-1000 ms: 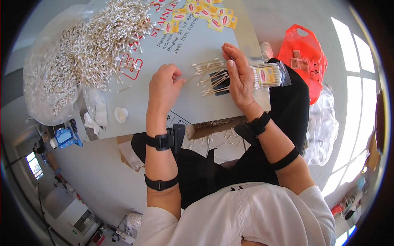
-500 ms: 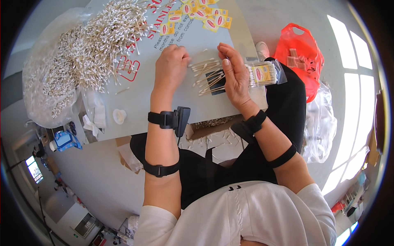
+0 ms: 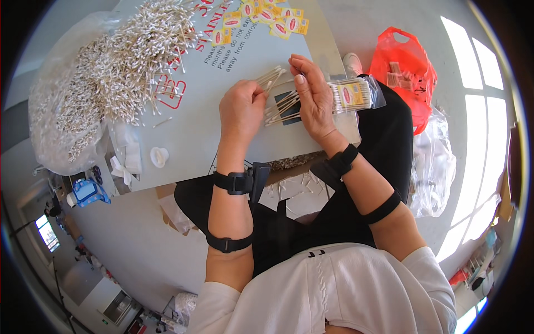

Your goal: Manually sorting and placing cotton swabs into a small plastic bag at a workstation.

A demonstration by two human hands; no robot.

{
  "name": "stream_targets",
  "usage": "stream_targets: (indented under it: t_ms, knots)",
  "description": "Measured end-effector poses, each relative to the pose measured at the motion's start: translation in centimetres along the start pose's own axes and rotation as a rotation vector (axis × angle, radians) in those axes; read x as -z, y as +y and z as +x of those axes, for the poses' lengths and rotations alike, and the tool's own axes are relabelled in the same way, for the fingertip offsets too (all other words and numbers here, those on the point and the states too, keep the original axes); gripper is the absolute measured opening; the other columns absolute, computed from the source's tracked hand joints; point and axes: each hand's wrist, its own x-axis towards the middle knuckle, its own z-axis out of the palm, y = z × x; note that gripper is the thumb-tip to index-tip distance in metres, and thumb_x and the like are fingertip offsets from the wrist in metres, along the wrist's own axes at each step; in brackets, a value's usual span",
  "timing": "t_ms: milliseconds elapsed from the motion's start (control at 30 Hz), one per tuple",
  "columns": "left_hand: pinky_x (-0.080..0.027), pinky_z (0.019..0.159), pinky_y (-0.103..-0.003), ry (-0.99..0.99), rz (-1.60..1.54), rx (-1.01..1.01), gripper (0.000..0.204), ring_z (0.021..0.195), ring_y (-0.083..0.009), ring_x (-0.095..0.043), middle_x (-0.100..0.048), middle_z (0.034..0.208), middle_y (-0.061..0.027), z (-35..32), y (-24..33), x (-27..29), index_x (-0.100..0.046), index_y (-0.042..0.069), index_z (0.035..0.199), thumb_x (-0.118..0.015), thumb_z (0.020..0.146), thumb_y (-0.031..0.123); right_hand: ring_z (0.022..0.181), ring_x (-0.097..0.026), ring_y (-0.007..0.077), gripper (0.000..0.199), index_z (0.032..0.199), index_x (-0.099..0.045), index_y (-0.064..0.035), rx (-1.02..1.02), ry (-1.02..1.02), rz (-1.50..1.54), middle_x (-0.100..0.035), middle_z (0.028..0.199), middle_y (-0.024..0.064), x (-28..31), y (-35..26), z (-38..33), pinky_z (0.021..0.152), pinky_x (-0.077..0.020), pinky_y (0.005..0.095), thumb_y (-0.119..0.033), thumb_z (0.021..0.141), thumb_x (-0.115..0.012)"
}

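Both hands are over the pale grey cardboard sheet (image 3: 222, 128) that serves as a work surface. The left hand (image 3: 240, 111) is curled into a loose fist, knuckles up, its fingertips pinched down on one end of a small bundle of white-tipped wooden cotton swabs (image 3: 278, 106) lying on the sheet. The right hand (image 3: 314, 97) stands edge-on just beside it, fingers straight and pressed together, palm facing the left hand and bearing against the far side of the same bundle. So the swabs sit squeezed between the two hands, partly over a small dark rectangle (image 3: 289, 108) on the sheet. A few more swabs (image 3: 271, 75) fan out just above the left hand's knuckles.

Right behind the right hand lies a clear plastic packet of cotton swabs with a yellow and red label (image 3: 353, 94), touching or nearly touching the back of it; which, I cannot tell. Up at the far left, a big loose heap of cotton swabs (image 3: 128, 61) spills over a clear plastic bag. A row of small yellow labels (image 3: 261, 19) lies along the far edge, and an orange plastic bag (image 3: 403, 69) rests on the floor to the right.
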Motion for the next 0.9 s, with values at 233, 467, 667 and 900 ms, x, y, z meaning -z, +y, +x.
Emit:
stream_targets:
  t_ms: [233, 467, 667, 900]
  knots:
    - [-0.046, 0.063, -0.037, -0.169, -0.279, 0.011, 0.009, 0.069, -0.0286, -0.060, -0.061, 0.078, -0.0114, -5.2, 0.2, 3.0, -0.064, 0.001, 0.082, -0.070, 0.079, 0.007, 0.125, -0.053, 0.0197, 0.032, 0.131, -0.052, 0.0014, -0.079, 0.003, 0.125, -0.053, 0.137, 0.0119, 0.4, 0.2, -0.2, 0.106, -0.0408, 0.0302, -0.016, 0.105, -0.045]
    - [-0.047, 0.062, -0.032, -0.442, -0.180, -0.043, 0.012, 0.066, -0.0226, -0.060, -0.058, 0.075, -0.0096, -10.2, 0.6, 1.2, -0.062, -0.001, 0.083, -0.072, 0.080, 0.005, 0.116, -0.055, 0.0178, 0.027, 0.124, -0.055, 0.0049, -0.163, 0.065, 0.279, -0.055, 0.129, 0.0122, 0.3, -0.2, 0.3, 0.104, -0.0449, 0.0306, -0.012, 0.104, -0.046]
    - [-0.049, 0.062, -0.034, 0.078, -0.146, -0.098, 0.010, 0.067, -0.0235, -0.062, -0.060, 0.077, -0.0102, -4.0, 0.9, -0.6, -0.063, 0.000, 0.083, -0.071, 0.081, 0.005, 0.116, -0.055, 0.0180, 0.027, 0.123, -0.055, 0.0046, -0.152, 0.062, 0.280, -0.056, 0.128, 0.0123, 0.3, 0.1, 0.4, 0.104, -0.0454, 0.0309, -0.012, 0.104, -0.046]
    - [-0.050, 0.066, -0.041, 0.200, 0.159, -0.223, 0.009, 0.074, -0.0310, -0.062, -0.062, 0.079, -0.0107, -0.2, 1.3, -2.0, -0.061, 0.002, 0.082, -0.070, 0.079, 0.003, 0.112, -0.057, 0.0177, 0.026, 0.122, -0.056, 0.0035, -0.139, 0.028, 0.180, -0.057, 0.127, 0.0124, 0.5, 0.2, 0.4, 0.099, -0.0459, 0.0298, -0.012, 0.103, -0.047]
